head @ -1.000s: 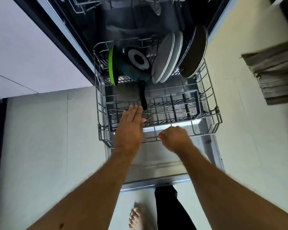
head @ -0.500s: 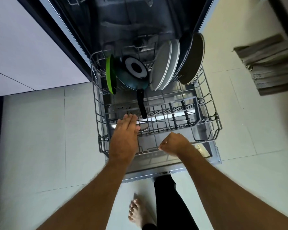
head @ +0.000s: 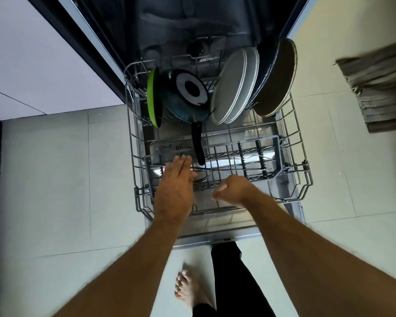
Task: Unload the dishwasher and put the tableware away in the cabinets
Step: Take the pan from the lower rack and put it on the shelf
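Note:
The dishwasher's lower wire rack (head: 305,156) is pulled out over the open door (head: 215,233). At its back stand a green-rimmed dish (head: 152,97), a dark frying pan (head: 188,94) with its black handle pointing toward me, two white plates (head: 234,85) and dark plates (head: 276,81). A grey cutlery basket (head: 277,154) lies across the front with a fork (head: 202,178) and other cutlery. My left hand (head: 175,186) hovers flat over the basket's left end, fingers straight. My right hand (head: 234,191) is curled at the rack's front rail.
Pale tiled floor lies on both sides of the door. A grey striped cloth (head: 380,88) hangs at the right. White cabinet fronts (head: 32,65) are at the left. My bare foot (head: 188,289) and dark trouser leg stand just before the door edge.
The rack has slid further out over the door with my right hand at its front rail. My left hand stayed flat over the basket's left end.

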`<action>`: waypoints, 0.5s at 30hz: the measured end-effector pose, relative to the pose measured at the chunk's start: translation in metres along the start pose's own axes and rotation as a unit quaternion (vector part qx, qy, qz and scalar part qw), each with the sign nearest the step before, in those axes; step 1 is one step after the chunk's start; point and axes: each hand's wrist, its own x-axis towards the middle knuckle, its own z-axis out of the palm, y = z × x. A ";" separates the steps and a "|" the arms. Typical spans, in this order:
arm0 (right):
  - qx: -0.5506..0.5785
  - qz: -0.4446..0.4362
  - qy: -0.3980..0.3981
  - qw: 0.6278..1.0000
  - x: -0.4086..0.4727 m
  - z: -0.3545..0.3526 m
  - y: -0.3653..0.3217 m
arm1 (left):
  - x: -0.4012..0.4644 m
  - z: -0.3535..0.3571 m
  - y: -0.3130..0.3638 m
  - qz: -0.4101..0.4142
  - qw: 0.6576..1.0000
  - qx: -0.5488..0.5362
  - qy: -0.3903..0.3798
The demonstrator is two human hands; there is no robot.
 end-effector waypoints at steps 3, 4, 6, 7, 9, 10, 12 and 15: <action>0.020 -0.029 0.038 0.999 0.012 -0.011 -0.010 | 0.022 -0.002 -0.003 -0.033 0.999 -0.003 -0.043; 0.024 -0.042 0.053 0.997 0.020 -0.016 -0.015 | 0.031 -0.003 -0.002 -0.048 0.998 -0.010 -0.051; 0.011 -0.052 0.077 0.996 0.037 -0.026 -0.027 | 0.050 -0.003 -0.003 -0.060 0.997 -0.005 -0.048; 0.002 -0.054 0.088 0.995 0.046 -0.031 -0.034 | 0.059 -0.003 -0.004 -0.061 0.997 -0.004 -0.037; 0.012 -0.063 0.117 0.991 0.062 -0.042 -0.048 | 0.077 -0.001 -0.008 -0.055 0.998 -0.015 -0.010; 0.025 -0.062 0.133 0.989 0.069 -0.046 -0.055 | 0.085 0.000 -0.010 -0.054 0.998 -0.026 0.004; 0.037 -0.051 0.156 0.986 0.084 -0.053 -0.066 | 0.101 0.002 -0.014 -0.056 0.997 -0.039 0.027; 0.059 -0.039 0.152 0.986 0.103 -0.059 -0.077 | 0.121 0.004 -0.016 -0.055 0.996 -0.044 0.048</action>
